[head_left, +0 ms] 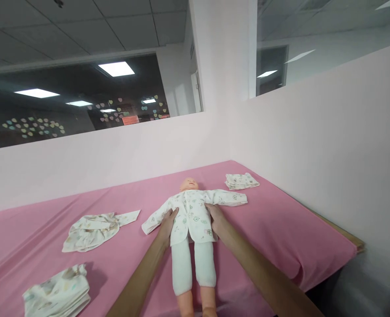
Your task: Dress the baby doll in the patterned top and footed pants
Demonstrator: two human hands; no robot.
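Left hand and right hand are apart, one on each side of a patterned jacket, both touching it, but I can't tell if they're really gripping. It's on a doll in white pants, lying face-up on a pink sheet, with a loose garment and a folded bundle off left and folded cloth near the far corner.

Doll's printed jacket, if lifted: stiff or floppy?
Likely floppy: the jacket looks like soft cloth, its front parting at the hem. Cuffs may fold over, as no doll hand shows there. Lifting probably drags the doll wearing it.
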